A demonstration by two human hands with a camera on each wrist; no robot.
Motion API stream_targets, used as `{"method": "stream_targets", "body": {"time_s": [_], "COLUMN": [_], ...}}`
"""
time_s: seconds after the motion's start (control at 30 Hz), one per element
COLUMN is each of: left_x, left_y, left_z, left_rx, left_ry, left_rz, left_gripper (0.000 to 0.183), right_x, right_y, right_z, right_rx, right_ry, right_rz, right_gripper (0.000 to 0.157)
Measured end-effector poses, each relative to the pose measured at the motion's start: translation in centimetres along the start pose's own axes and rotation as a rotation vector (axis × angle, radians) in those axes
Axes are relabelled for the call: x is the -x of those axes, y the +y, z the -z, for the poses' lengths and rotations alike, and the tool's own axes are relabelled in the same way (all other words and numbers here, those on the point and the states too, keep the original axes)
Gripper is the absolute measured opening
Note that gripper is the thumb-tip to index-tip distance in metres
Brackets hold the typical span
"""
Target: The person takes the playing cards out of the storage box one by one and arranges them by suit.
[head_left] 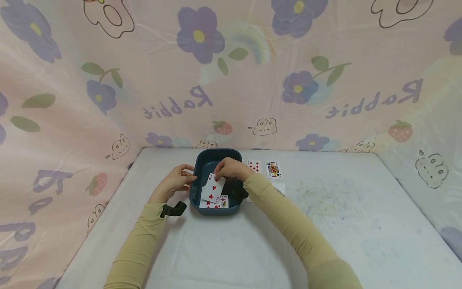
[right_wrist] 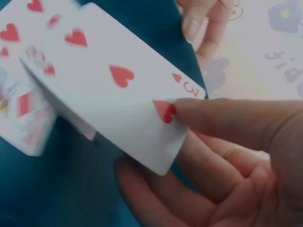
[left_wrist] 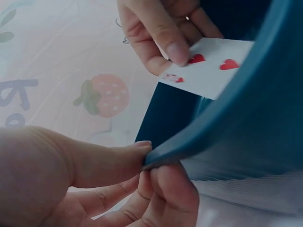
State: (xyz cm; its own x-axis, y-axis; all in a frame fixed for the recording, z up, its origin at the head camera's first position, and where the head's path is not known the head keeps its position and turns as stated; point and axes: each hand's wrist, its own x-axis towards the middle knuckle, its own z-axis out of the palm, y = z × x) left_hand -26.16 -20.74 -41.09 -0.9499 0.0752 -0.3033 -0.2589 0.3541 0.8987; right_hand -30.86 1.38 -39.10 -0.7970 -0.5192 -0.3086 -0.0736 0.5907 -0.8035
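A dark blue rectangular bin (head_left: 236,154) stands on the white table. My left hand (head_left: 175,181) pinches its left rim between thumb and fingers, seen close in the left wrist view. My right hand (head_left: 232,168) reaches over the bin and pinches a three of hearts playing card (right_wrist: 120,90) by one end, thumb on the face. Under that card, other playing cards (head_left: 209,204) lie in the bin's near end, among them hearts and a face card. In the right wrist view, my left fingertips show at the bin's rim.
On the table right of the bin lie a red diamonds card (head_left: 254,165), a face card (head_left: 274,170) and another card (head_left: 279,188) partly behind my right sleeve. A patterned cloth (head_left: 238,92) hangs behind and beside the white table (head_left: 343,216).
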Motion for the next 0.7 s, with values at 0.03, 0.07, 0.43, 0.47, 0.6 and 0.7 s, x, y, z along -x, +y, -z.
{"method": "stream_targets", "body": {"time_s": [0.03, 0.07, 0.43, 0.47, 0.6, 0.7], "left_x": [0.0, 0.0, -0.1, -0.1, 0.0, 0.0], "left_y": [0.0, 0.0, 0.0, 0.0, 0.0, 0.0], "left_z": [0.0, 0.0, -0.1, -0.1, 0.0, 0.0], "left_rx": [0.001, 0.0, 0.01, 0.009, 0.005, 0.001], "left_ry": [0.0, -0.001, -0.008, -0.006, 0.005, 0.004], "left_rz": [-0.002, -0.004, -0.01, -0.008, -0.006, -0.006], "left_gripper": [0.042, 0.042, 0.042, 0.042, 0.042, 0.043], "right_x": [0.1, 0.1, 1.6, 1.8, 2.5, 3.2], "right_y": [0.0, 0.0, 1.0, 1.2, 2.1, 2.9], "right_z": [0.2, 0.4, 3.1, 3.4, 4.6, 5.7], "right_rx": [-0.016, -0.04, -0.189, -0.192, -0.168, -0.179], "right_ry": [0.011, 0.018, -0.026, -0.027, 0.009, 0.03], "right_rz": [-0.002, -0.004, 0.031, 0.034, 0.052, 0.076], "right_gripper": [0.008, 0.009, 0.042, 0.041, 0.031, 0.025]}}
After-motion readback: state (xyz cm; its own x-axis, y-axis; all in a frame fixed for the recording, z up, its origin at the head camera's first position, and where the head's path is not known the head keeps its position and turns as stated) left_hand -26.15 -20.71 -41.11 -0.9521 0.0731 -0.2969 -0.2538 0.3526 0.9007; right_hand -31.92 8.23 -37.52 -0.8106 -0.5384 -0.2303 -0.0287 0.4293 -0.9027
